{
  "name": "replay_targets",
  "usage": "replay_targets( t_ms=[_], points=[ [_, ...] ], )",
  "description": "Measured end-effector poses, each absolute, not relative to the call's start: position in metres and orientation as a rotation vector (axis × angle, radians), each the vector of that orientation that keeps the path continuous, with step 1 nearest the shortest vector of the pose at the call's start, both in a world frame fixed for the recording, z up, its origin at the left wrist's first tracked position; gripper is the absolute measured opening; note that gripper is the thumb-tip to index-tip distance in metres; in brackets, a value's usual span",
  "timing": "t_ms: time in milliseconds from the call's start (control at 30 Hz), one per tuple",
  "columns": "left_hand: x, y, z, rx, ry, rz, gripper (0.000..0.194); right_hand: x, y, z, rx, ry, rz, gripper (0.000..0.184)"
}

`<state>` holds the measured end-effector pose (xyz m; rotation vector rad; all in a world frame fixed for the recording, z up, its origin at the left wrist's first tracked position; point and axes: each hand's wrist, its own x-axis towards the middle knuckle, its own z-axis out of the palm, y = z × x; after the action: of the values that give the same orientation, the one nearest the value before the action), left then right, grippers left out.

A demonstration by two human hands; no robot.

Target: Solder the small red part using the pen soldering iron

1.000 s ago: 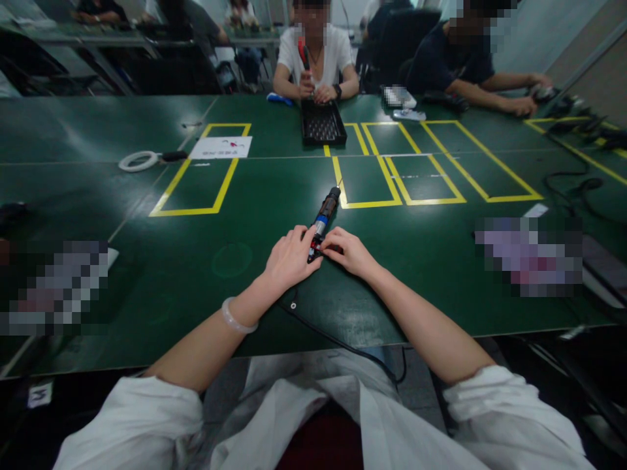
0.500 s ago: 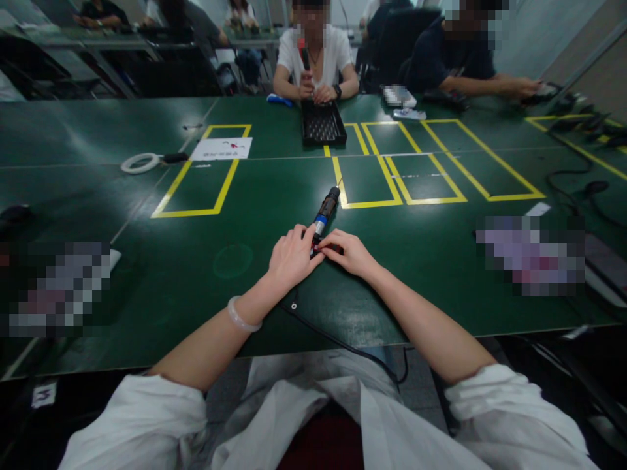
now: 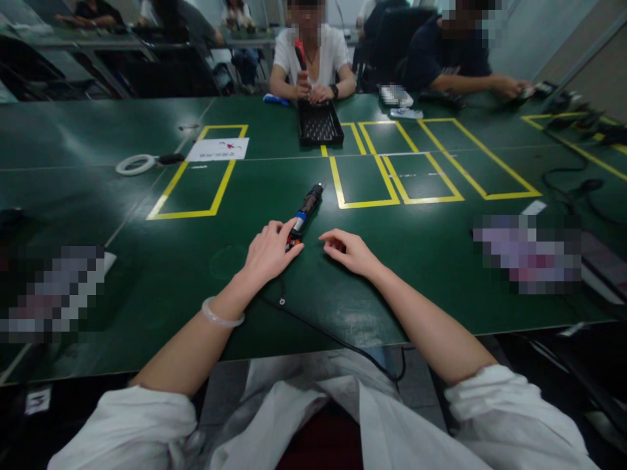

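Observation:
My left hand (image 3: 272,251) lies over the rear part of an electric screwdriver (image 3: 307,203), its fingers and thumb around the tool. The screwdriver is dark with a blue and a silver band, and its nose points away from me to the upper right. Some red and orange shows by my thumb; my hand hides the rest of the handle. To the right of the tool, apart from it, my right hand (image 3: 349,250) hovers low over the table with loosely curled fingers. I see nothing held in it. A black cord (image 3: 323,333) with a small ring runs towards the table's front edge.
Yellow tape outlines (image 3: 367,204) mark the green table (image 3: 416,261). A printed sheet (image 3: 218,149) and a white ring-shaped coil (image 3: 134,164) lie at left. Across from me a person in white (image 3: 313,62) sits behind a black tray (image 3: 321,124). Blurred items flank me.
My left hand and the screwdriver have shifted left, towards me. My right hand has come away from the tool's rear, leaving a gap between the hands.

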<state>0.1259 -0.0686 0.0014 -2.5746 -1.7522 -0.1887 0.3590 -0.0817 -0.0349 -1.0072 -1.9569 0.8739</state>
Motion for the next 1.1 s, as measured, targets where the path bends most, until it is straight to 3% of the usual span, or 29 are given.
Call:
replay_targets(
  t_ms=[633,1100],
  points=[
    [-0.044,0.001,0.004,-2.129,-2.422,-0.226,0.075,0.360,-0.081,-0.037,-1.052,-1.918,0.916,0.021],
    [-0.084,0.011,0.006,-1.851,-2.567,-0.172,0.071,0.359,-0.082,-0.035,-1.068,-1.922,0.907,0.020]
  ],
)
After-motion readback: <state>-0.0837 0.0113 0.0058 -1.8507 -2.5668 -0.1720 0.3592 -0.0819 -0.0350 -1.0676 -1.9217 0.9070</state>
